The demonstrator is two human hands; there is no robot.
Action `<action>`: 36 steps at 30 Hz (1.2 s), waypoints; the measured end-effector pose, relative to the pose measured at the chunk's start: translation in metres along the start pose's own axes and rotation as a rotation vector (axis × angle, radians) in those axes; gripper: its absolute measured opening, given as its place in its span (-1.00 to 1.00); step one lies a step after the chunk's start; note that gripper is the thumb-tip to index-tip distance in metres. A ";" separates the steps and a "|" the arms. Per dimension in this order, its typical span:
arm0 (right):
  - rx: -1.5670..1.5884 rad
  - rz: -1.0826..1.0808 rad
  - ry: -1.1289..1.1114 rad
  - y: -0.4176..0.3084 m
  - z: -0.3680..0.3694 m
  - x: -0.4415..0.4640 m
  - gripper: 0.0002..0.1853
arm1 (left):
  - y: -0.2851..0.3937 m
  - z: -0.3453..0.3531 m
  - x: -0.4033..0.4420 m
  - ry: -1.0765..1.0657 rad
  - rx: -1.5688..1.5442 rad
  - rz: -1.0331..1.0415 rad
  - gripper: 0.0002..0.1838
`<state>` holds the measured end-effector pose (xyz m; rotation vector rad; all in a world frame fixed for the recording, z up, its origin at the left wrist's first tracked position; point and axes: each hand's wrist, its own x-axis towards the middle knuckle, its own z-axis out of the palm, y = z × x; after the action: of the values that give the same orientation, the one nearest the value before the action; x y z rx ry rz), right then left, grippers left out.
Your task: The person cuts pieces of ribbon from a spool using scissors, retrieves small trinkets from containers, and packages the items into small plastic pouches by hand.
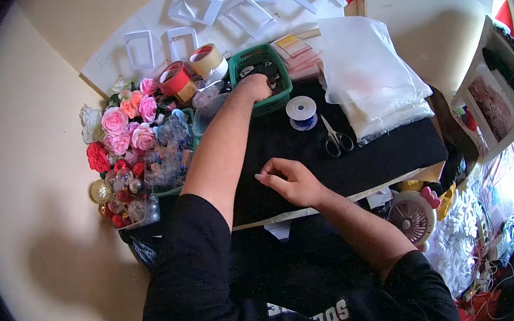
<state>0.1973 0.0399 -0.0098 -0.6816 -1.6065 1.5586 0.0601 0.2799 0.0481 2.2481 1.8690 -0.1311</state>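
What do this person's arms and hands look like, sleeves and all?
Black short sleeves leave both forearms bare, and white lettering marks the shirt front. The left hand and right hand wear no gloves; no watch or bracelet shows.

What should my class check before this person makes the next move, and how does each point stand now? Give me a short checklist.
1. Left hand out of the green basket: not ok, it is reaching inside.
2. Right hand empty: cannot tell, its curled fingers could hide something small.
3. Scissors put down, away from both hands: ok, they lie on the black cloth.
4. Spool resting steadily: ok, it sits on its flat end.
5. Loose end on the spool secured: cannot tell, too small to see.
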 end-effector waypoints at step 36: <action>-0.478 0.054 0.204 -0.001 0.007 0.006 -0.70 | -0.028 0.113 -0.250 0.388 -1.232 0.225 -0.46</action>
<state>0.1881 0.0409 -0.0079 -1.1082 -1.8271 1.0984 -0.0073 0.0194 -0.0140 1.5556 1.1775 1.2008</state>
